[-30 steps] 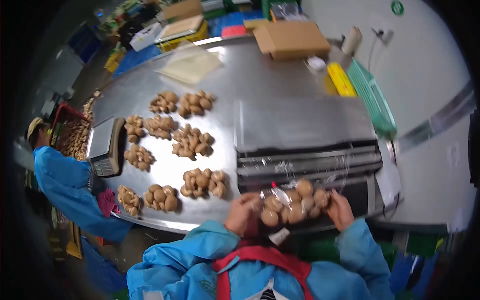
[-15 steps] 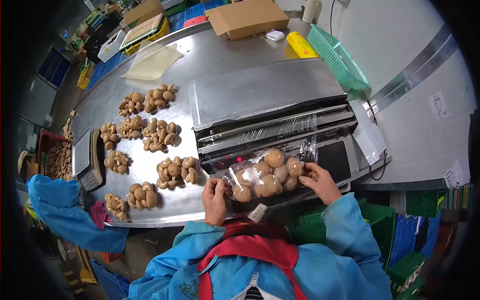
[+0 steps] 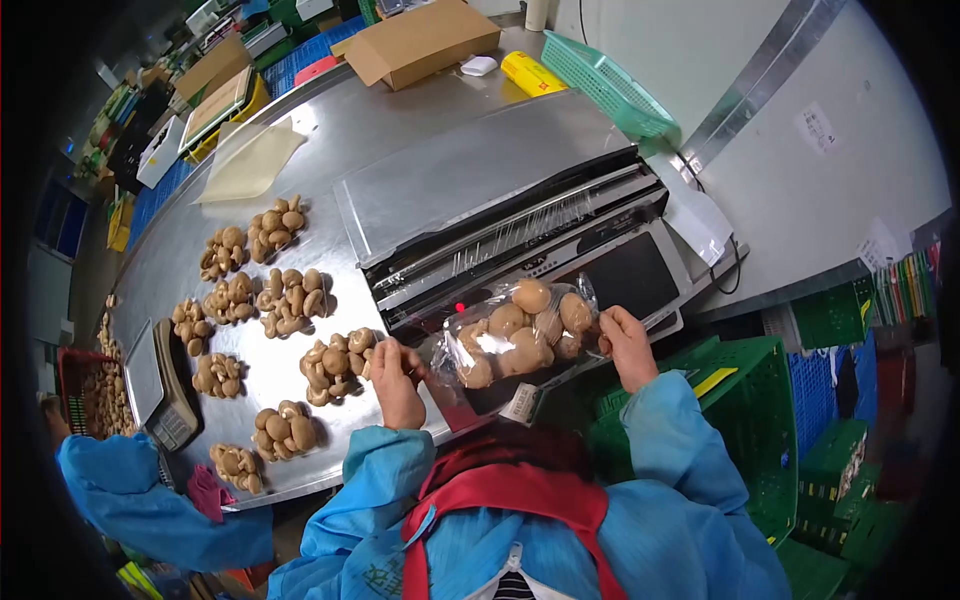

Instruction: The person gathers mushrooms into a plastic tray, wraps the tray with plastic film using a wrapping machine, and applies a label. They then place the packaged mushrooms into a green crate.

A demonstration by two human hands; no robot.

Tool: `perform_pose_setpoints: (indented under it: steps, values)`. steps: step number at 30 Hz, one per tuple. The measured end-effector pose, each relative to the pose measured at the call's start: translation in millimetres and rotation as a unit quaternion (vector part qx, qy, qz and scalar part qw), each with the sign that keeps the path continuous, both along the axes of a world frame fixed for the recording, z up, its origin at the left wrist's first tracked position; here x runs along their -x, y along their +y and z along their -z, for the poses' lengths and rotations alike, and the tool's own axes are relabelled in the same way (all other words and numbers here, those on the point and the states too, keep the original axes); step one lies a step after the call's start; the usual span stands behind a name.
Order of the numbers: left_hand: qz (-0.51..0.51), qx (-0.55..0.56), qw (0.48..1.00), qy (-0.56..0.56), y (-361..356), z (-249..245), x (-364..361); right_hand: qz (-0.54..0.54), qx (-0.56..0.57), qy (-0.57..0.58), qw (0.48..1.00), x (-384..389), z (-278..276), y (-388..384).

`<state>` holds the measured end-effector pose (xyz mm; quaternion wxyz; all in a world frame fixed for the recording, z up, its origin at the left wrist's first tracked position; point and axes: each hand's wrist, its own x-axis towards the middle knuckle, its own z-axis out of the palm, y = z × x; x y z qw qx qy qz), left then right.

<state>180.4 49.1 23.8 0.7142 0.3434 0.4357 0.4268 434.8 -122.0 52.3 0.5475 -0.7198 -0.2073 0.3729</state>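
A pack of brown mushrooms (image 3: 520,330) covered in clear film rests on the front of the wrapping machine (image 3: 500,225). My right hand (image 3: 625,340) grips the pack's right end. My left hand (image 3: 397,375) sits at the pack's left edge, pinching the film, right beside a loose mushroom pile (image 3: 338,362). A roll of clear film (image 3: 520,232) stretches across the machine above the pack.
Several mushroom piles (image 3: 290,298) lie on the steel table (image 3: 330,130). A scale (image 3: 160,385) stands at the left edge by a co-worker's blue sleeve (image 3: 140,500). A cardboard box (image 3: 420,40), a yellow roll (image 3: 530,72) and a green basket (image 3: 605,90) are at the back. Green crates (image 3: 745,420) stand below right.
The view has swung right and closer. The pack stayed on the machine front; my left hand slid left toward the mushroom pile, stretching the film, while my right hand kept its grip.
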Motion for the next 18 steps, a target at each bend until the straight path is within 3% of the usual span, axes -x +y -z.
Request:
perform_pose_setpoints:
  steps: [3,4,6,8,9,12,16,18]
  values:
    - [0.069,0.007,0.997,0.039,-9,8,6,0.069,-0.034,0.068,0.995,15,3,6]
    - [0.103,-0.066,0.984,0.126,-17,6,6,0.094,-0.043,0.092,0.990,18,5,5]
    - [0.166,-0.091,0.971,0.145,-25,-10,2,0.086,-0.065,0.100,0.989,20,16,3]
    - [0.129,-0.057,0.983,0.117,-23,-10,-11,0.089,-0.059,0.105,0.989,21,14,4]
    - [0.122,-0.129,0.976,0.127,-19,-4,-13,0.100,-0.062,0.097,0.988,21,14,5]
    - [0.054,-0.160,0.983,0.071,-16,-11,-21,0.106,-0.072,0.083,0.988,23,12,5]
    - [0.024,-0.003,0.999,-0.023,-18,-21,-17,0.176,-0.065,-0.007,0.982,33,16,-4]
    - [0.063,-0.039,0.997,0.002,-20,-28,-12,0.203,-0.034,-0.039,0.978,38,22,-24]
